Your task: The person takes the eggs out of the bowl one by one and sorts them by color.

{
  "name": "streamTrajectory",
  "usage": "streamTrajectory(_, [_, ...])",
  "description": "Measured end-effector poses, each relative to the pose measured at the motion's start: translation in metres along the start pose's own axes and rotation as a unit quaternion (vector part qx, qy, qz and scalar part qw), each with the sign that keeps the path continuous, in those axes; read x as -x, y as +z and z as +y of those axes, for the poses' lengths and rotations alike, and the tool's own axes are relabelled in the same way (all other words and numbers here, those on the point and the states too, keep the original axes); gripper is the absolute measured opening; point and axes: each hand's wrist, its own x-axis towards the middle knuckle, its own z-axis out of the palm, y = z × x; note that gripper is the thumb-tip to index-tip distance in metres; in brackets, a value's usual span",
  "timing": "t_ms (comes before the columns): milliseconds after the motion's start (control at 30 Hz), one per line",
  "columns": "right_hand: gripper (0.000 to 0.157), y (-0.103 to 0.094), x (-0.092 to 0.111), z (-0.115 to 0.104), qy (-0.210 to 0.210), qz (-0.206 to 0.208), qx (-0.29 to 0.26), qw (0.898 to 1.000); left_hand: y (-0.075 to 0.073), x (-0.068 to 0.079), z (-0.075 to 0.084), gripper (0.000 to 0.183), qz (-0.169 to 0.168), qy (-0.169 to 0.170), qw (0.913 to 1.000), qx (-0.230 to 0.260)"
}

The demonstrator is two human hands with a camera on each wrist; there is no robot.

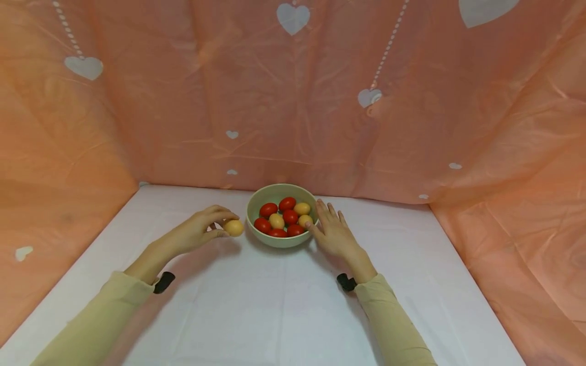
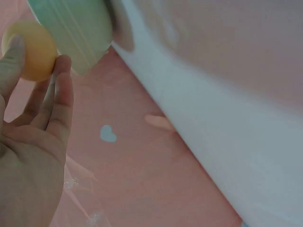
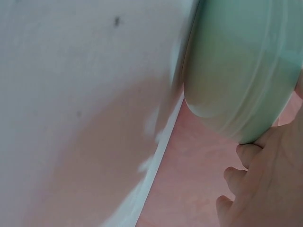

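A person in pale yellow sleeves sits at a white table (image 1: pixel 284 305) walled in by a peach plastic sheet printed with white hearts (image 1: pixel 412 101). A pale green bowl (image 1: pixel 256 203) stands on the table near the back, holding a heap of small red and yellow tomatoes (image 1: pixel 285 217)

The left hand (image 1: pixel 197 234) hovers just left of the bowl, pinching one yellow tomato (image 1: pixel 234 227) between thumb and fingertips; the wrist view shows the fruit (image 2: pixel 29 49) held lightly at the finger ends, close to the bowl's outer wall (image 2: pixel 80 28). The right hand (image 1: pixel 333 231) lies with fingers straight and loosely spread against the right side of the bowl, steadying it, the fingertips touching the rim (image 3: pixel 246 85)

Judging from this, the tomato sits level with the rim, not yet over it or set down. A good move keeps the pinch soft, since the skin looks thin and smooth enough to slip or bruise. The right hand does well to hold the bowl firmly, because a nudge from the left could slide it on the smooth cloth
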Motion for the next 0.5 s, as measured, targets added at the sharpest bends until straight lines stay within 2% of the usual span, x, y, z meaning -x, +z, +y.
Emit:
streamTrajectory(167, [0.077, 0.0, -0.001, 0.0, -0.003, 0.004, 0.003, 1.0, 0.003, 0.011, -0.004, 0.04, -0.057, -0.01, 0.9975, 0.04])
streamTrajectory(300, [0.077, 0.001, -0.002, 0.0, -0.004, 0.005, 0.0, 1.0, 0.01, 0.015, -0.008, 0.039, -0.093, 0.008, 0.9943, 0.052])
streamTrajectory(500, [0.076, 0.001, -0.001, 0.0, -0.001, 0.002, 0.0, 1.0, 0.021, 0.019, -0.011, 0.038, -0.126, 0.028, 0.9904, 0.049])
